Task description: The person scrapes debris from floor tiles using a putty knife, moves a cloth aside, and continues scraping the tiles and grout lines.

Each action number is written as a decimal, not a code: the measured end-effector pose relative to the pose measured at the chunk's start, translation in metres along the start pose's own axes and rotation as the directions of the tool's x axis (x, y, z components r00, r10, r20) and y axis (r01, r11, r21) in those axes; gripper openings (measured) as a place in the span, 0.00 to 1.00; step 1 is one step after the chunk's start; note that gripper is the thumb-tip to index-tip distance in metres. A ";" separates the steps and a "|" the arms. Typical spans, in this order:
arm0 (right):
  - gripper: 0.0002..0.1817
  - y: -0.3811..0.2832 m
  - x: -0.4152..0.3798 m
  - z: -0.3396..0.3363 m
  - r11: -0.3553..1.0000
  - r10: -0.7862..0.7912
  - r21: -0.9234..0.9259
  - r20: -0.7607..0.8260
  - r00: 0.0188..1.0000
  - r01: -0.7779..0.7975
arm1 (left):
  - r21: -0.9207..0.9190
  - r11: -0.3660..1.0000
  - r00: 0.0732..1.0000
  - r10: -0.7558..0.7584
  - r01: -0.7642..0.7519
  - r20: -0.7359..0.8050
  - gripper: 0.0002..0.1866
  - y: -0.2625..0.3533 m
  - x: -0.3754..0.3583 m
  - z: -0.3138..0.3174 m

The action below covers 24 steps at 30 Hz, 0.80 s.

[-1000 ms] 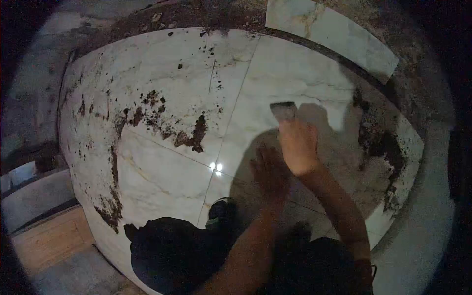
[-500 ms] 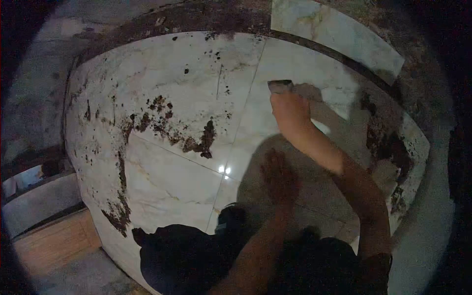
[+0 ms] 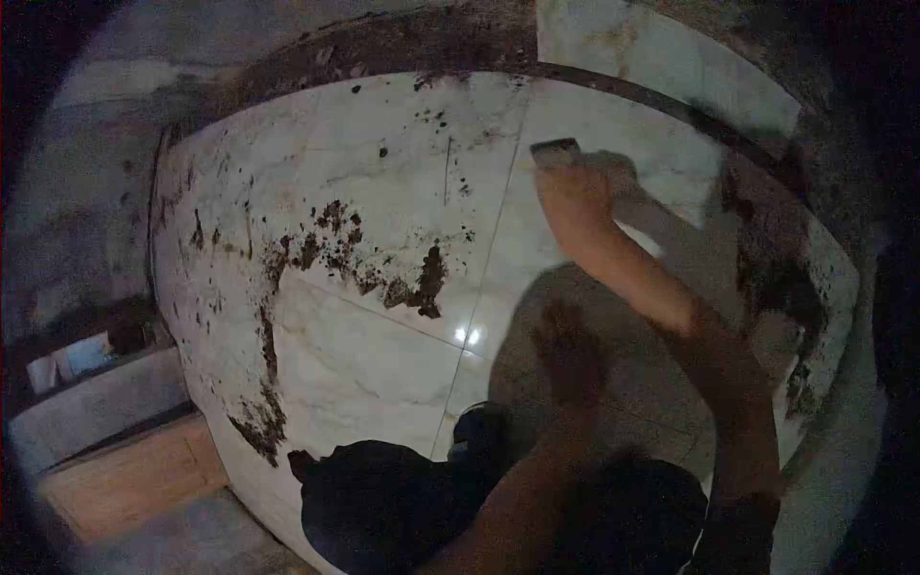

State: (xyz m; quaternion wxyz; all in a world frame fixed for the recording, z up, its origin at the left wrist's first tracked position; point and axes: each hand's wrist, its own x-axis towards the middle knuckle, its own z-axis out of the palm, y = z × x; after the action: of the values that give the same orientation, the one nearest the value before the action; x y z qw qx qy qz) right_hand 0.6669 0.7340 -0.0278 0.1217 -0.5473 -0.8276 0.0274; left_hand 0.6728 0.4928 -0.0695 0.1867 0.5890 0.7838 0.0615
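My right hand (image 3: 575,201) is closed round a small flat tool with a dark blade (image 3: 556,150), held against the pale marbled tiles (image 3: 364,345). Lower down, in my shadow, my left hand (image 3: 567,350) rests palm down on the tiles with its fingers spread. Dark crumbly dirt (image 3: 426,283) lies on the tiles to the left of both hands. Another dark patch (image 3: 781,287) spreads over the tiles at the right.
A separate marbled slab (image 3: 671,57) lies beyond a dark gap at the top right. At the lower left are a wooden board (image 3: 134,479) and a grey ledge (image 3: 105,398). My dark-clothed knees show at the bottom.
The whole view has shifted, so the tiles and dirt appear further right and slightly lower. The tool in my right hand has moved slightly up relative to the tiles.
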 end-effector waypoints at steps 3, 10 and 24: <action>0.09 0.032 0.051 0.013 0.998 0.056 -0.005 -0.095 0.994 -0.057 | 0.001 0.999 0.995 0.050 -0.050 -0.090 0.30 -0.005 -0.005 0.016; 0.17 0.130 -0.072 -0.076 0.952 0.268 0.108 0.149 0.952 -0.285 | 0.152 0.987 0.975 0.082 -0.051 -0.205 0.31 -0.013 -0.002 0.020; 0.21 0.187 -0.005 -0.074 0.835 0.526 0.172 0.036 0.850 -0.523 | 0.054 0.998 0.985 0.023 -0.014 -0.169 0.29 -0.007 -0.002 0.021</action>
State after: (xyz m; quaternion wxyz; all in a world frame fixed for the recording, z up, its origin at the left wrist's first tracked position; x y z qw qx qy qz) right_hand 0.8541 0.7974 0.0096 0.1626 -0.7402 -0.6395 0.1289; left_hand 0.6749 0.4859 -0.0906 0.1032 0.5938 0.7926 0.0925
